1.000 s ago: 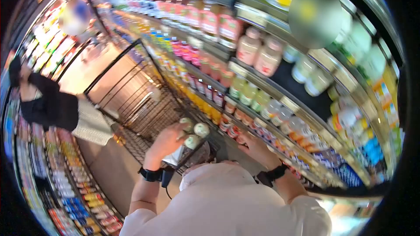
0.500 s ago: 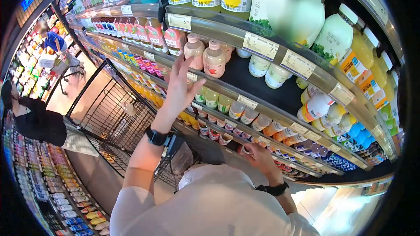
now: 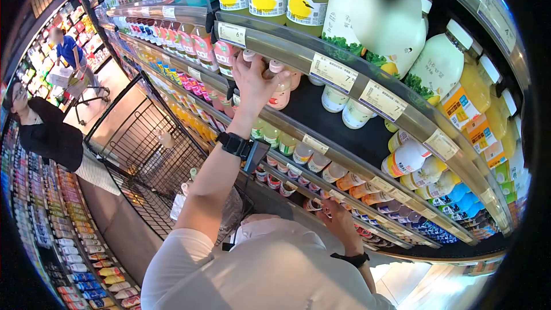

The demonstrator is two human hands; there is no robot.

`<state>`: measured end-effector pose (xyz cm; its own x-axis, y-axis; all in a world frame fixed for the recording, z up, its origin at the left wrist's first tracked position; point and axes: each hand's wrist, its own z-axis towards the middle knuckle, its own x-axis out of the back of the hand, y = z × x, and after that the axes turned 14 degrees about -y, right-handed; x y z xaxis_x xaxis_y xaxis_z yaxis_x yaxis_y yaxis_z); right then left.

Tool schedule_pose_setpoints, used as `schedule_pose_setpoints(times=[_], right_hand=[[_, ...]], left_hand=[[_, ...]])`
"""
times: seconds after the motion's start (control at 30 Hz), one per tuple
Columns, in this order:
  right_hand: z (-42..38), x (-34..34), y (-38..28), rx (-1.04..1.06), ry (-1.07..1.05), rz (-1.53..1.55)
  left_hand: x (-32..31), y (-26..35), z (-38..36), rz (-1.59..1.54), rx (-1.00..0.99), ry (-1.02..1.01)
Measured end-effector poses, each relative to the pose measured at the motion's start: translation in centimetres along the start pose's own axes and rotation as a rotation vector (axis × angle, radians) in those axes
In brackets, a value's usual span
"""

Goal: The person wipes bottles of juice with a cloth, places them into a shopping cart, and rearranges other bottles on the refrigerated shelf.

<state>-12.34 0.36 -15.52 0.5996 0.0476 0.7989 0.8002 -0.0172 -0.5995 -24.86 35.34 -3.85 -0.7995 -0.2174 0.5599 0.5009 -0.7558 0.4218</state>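
Note:
On the middle shelf my left hand (image 3: 252,85) is closed around the upper part of a pink drink bottle (image 3: 279,99). Its fingers cover much of that bottle and of a second pink bottle beside it, whose pale cap (image 3: 248,55) shows above them. A watch (image 3: 234,144) is on my left wrist. Lower down, my right hand (image 3: 337,221) is held with curled fingers beside the small containers of a bottom shelf; whatever may be inside it is hidden. A dark band (image 3: 351,260) circles the right wrist.
A black wire shopping cart (image 3: 146,155) stands to the left, with a few items inside. Beyond it is a person in dark clothing (image 3: 50,135); another in blue (image 3: 70,54) is farther back. A price rail (image 3: 334,72) runs above the pink bottles, below large green-tinted bottles (image 3: 439,63).
My left hand has moved up and in from in front of the shelf and closed on a pink bottle. My right hand has dropped slightly. More cart items show, and the dark-clothed person has turned.

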Motion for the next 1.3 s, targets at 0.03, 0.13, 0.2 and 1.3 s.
schedule_pose_setpoints(times=[0.03,0.13,0.2,1.3], right_hand=[[-0.1,-0.2,0.4,-0.010,0.002,0.001],[-0.2,-0.7,1.2,-0.006,0.008,-0.044],[0.1,-1.2,1.7,0.020,0.006,-0.093],[11.0,-7.6,-8.2,0.197,-0.422,0.076]], left_hand=[[-0.1,0.1,0.1,0.034,0.009,0.038],[-0.9,-0.2,-0.1,0.085,0.088,0.047],[-1.0,-0.2,-0.1,0.061,0.049,0.069],[24.8,-15.6,-23.6,-0.084,0.670,0.280]])
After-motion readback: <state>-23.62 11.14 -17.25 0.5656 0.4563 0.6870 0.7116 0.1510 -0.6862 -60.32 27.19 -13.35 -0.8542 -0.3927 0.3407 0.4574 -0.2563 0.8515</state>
